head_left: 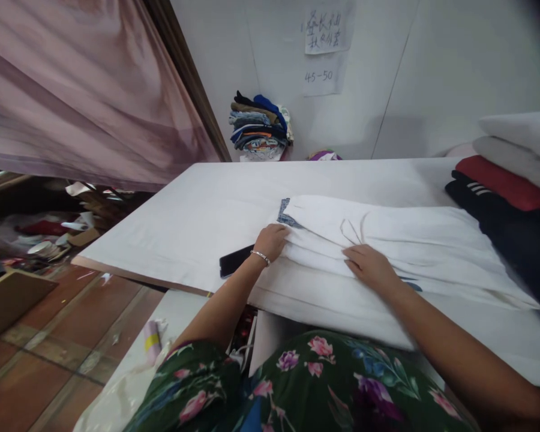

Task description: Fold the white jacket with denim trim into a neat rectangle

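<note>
A white garment (414, 231) with thin drawstrings lies stretched across the white table, its patterned blue inner edge (290, 215) showing at the left end. Fingers bent, my left hand (272, 240) grips the cloth just below that blue edge. My right hand (371, 267) pinches the near layer of the cloth below the drawstrings; its fingertips are partly hidden in the folds. Long creases run in the cloth between both hands. A dark blue mark on the garment shows partly behind my right wrist. Beside my left wrist lies a black phone (234, 261).
Folded clothes (499, 186) are piled at the table's right side. Behind the far edge rises another clothes stack (261, 129). A pink curtain (94, 84) hangs at the left. Below the white table (162, 228), clutter covers part of the tiled floor. Handwritten papers (326, 30) hang on the wall.
</note>
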Tool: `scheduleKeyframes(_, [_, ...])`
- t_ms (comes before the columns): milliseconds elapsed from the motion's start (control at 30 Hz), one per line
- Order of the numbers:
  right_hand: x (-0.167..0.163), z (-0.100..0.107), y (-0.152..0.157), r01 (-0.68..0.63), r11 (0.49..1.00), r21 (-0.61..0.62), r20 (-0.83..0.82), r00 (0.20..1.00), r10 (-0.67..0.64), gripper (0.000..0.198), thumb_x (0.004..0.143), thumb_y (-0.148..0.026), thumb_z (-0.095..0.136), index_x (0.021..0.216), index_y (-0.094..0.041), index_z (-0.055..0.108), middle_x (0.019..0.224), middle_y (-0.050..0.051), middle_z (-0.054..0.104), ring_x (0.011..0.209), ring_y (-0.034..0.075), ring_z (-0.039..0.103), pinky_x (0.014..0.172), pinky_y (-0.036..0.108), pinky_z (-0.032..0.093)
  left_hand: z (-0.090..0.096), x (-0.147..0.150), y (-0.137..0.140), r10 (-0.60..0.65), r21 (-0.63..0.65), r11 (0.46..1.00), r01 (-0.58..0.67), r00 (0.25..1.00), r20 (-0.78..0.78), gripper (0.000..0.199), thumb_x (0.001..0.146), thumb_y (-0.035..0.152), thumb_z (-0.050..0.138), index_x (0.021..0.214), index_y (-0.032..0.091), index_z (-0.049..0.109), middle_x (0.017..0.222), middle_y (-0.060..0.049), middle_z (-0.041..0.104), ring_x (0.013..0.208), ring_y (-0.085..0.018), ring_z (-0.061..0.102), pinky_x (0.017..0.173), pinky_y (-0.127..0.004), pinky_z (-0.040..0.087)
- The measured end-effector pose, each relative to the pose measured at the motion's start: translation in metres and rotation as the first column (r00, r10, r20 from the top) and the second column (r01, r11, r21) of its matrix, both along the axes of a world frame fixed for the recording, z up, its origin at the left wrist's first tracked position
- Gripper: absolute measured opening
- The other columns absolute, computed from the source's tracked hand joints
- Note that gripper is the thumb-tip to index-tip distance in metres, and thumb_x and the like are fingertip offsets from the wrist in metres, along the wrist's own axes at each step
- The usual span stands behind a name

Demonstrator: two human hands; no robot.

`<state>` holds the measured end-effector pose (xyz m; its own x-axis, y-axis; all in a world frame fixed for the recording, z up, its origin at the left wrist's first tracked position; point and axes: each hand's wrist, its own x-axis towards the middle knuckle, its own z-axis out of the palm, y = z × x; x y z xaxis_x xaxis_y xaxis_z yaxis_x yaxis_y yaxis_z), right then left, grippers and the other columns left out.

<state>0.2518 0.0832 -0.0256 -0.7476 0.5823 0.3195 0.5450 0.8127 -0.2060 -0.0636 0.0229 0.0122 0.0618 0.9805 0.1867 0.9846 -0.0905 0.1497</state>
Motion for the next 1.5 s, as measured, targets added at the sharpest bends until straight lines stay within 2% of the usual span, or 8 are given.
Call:
scheduleKeyframes(167, [0.010,-0.004,-0.001,0.030,0.999,0.028,0.000,1.000,-0.030,0.035,0.088,-0.017,0.042,0.112,-0.020,0.066,0.107,0.007,0.067,0.099,0.023,0.057,0.083,0.035,0.048,0.005,0.000,-0.002,0.013,0.041,0.999,-0.009,0.996,-0.085,0.016,0.085,0.018,0.051,0.089,0.020,0.066,0.107,-0.009,0.064,0.107,-0.025,0.051,0.088,-0.040,0.041])
scheduleKeyframes(300, [0.019,-0.012,0.002,0.064,0.997,0.048,-0.048,0.997,-0.062,0.033,0.086,-0.015,0.042,0.104,-0.020,0.069,0.102,0.007,0.069,0.097,0.021,0.059,0.081,0.033,0.049,-0.001,-0.005,-0.008,0.063,0.016,0.998,-0.061,0.993,-0.104,0.015,0.086,0.016,0.050,0.088,0.019,0.064,0.099,-0.008,0.066,0.104,-0.025,0.052,0.085,-0.039,0.041])
scheduleKeyframes(600, [0.023,-0.002,-0.020,0.021,0.994,0.108,-0.215,0.977,0.002,0.029,0.087,-0.023,0.048,0.110,-0.019,0.066,0.106,0.011,0.065,0.098,0.025,0.057,0.087,0.042,0.048,-0.005,-0.012,-0.032,0.112,0.174,0.977,-0.124,0.991,0.076,0.024,0.085,0.013,0.046,0.097,0.020,0.065,0.101,-0.009,0.063,0.101,-0.022,0.053,0.090,-0.037,0.043])
scheduleKeyframes(733, [0.035,-0.004,-0.030,-0.021,0.997,0.078,-0.181,0.983,0.035,0.026,0.086,-0.025,0.049,0.105,-0.021,0.067,0.100,0.010,0.065,0.092,0.024,0.058,0.083,0.041,0.048,-0.006,-0.018,-0.046,0.118,0.079,0.990,-0.120,0.992,0.034,0.024,0.082,0.015,0.051,0.099,0.022,0.066,0.109,-0.009,0.063,0.107,-0.024,0.052,0.092,-0.040,0.042])
scheduleKeyframes(867, [0.044,-0.010,-0.028,0.051,0.995,0.080,-0.136,0.990,-0.040,0.026,0.085,-0.023,0.048,0.101,-0.020,0.069,0.099,0.010,0.065,0.092,0.025,0.058,0.081,0.041,0.048,-0.009,-0.019,-0.044,0.102,0.014,0.995,-0.101,0.994,-0.030,0.039,0.078,0.018,0.058,0.116,0.026,0.061,0.128,-0.007,0.056,0.119,-0.027,0.046,0.097,-0.042,0.039])
scheduleKeyframes(1167, [0.044,-0.017,-0.024,0.043,0.994,0.099,-0.099,0.995,-0.033,0.030,0.089,-0.017,0.042,0.100,-0.020,0.070,0.097,0.010,0.067,0.089,0.022,0.060,0.078,0.036,0.050,0.018,-0.030,-0.021,0.032,0.044,0.999,-0.026,0.992,-0.122,0.022,0.084,0.019,0.052,0.099,0.025,0.068,0.110,-0.007,0.066,0.112,-0.025,0.050,0.096,-0.041,0.037])
scheduleKeyframes(1400, [0.039,-0.016,-0.028,0.012,0.999,0.033,-0.106,0.994,-0.008,0.030,0.084,-0.014,0.044,0.098,-0.022,0.069,0.095,0.008,0.067,0.087,0.021,0.061,0.073,0.035,0.052,0.005,-0.047,-0.021,0.017,-0.096,0.995,-0.015,1.000,0.017,0.037,0.070,0.005,0.052,0.092,0.027,0.071,0.111,-0.003,0.067,0.110,-0.023,0.054,0.096,-0.037,0.042])
scheduleKeyframes(1500, [0.038,-0.013,-0.031,0.016,1.000,0.018,-0.151,0.988,-0.013,0.030,0.084,-0.015,0.045,0.100,-0.023,0.068,0.099,0.008,0.067,0.091,0.021,0.062,0.078,0.036,0.053,0.012,-0.054,-0.016,0.118,-0.107,0.989,-0.101,0.978,0.171,0.039,0.068,0.004,0.049,0.092,0.026,0.071,0.105,-0.001,0.069,0.103,-0.020,0.059,0.094,-0.031,0.045])
